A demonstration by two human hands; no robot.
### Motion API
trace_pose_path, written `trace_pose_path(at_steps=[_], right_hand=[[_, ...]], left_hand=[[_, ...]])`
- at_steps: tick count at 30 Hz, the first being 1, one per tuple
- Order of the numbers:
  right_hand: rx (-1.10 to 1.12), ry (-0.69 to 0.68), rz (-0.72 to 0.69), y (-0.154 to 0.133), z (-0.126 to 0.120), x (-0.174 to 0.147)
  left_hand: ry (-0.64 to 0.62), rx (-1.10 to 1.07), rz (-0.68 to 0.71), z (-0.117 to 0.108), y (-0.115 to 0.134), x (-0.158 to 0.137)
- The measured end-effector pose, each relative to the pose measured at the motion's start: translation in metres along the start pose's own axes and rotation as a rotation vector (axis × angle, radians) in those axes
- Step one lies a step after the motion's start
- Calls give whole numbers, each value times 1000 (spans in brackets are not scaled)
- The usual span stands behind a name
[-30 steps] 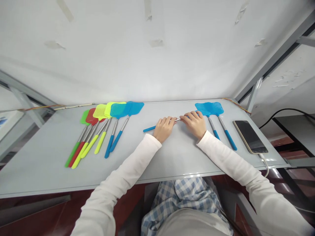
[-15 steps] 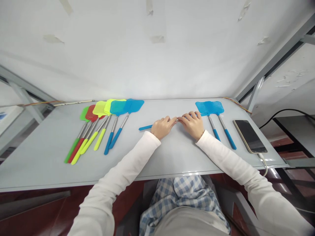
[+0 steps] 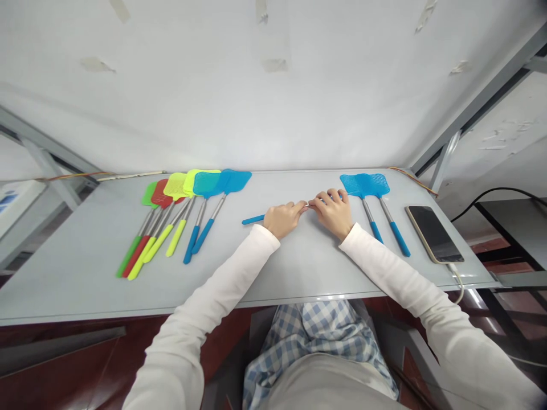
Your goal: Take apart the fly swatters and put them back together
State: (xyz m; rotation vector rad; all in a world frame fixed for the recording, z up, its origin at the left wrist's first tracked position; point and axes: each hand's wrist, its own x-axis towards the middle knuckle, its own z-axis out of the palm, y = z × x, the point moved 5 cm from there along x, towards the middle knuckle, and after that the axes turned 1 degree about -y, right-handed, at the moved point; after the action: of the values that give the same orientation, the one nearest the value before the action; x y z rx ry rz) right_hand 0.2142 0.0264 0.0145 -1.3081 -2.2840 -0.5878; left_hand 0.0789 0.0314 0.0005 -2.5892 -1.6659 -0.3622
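Just above the middle of the table, both my hands are closed on one blue fly swatter [image 3: 253,220]. Its blue handle sticks out to the left of my left hand [image 3: 284,220], which grips the metal shaft. My right hand [image 3: 332,213] pinches the same swatter farther along, fingertips nearly meeting those of the left. The swatter's head is mostly hidden behind my right hand. To the right lie two more blue fly swatters [image 3: 378,185], heads overlapping. On the left a fanned row of swatters includes blue [image 3: 236,181], yellow [image 3: 176,187], red [image 3: 160,195] and green [image 3: 149,195] ones.
A phone [image 3: 435,234] lies at the table's right end with a white cable [image 3: 458,279] plugged in. The grey table [image 3: 294,279] meets a white wall [image 3: 299,114] at the back. Metal frame posts stand at both sides.
The view has shifted slightly. Both hands keep their grip on the blue fly swatter, with hardly any movement over the table.
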Motion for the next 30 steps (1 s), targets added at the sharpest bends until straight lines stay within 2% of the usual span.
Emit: trace_pose_path(at_steps=[6,11,15,23,25,30], right_hand=[[0,-26,34,6,0,6],[-34,31,135,35,0,9],[-54,88,157,51,-2,10],[-90,45,192,46,-10,11],[-64,8,152,41,-6,10],[66,-129,-77,16,14,7]], left_hand=[[22,-9,1,-7,-6,4],[51,26,-49,-14,-33,0],[74,11,-58,-21,-53,-1],[111,10,-32,-32,-68,2],[126,14,-19,-29,-66,1],[131,-25,62,-18,-50,-2]])
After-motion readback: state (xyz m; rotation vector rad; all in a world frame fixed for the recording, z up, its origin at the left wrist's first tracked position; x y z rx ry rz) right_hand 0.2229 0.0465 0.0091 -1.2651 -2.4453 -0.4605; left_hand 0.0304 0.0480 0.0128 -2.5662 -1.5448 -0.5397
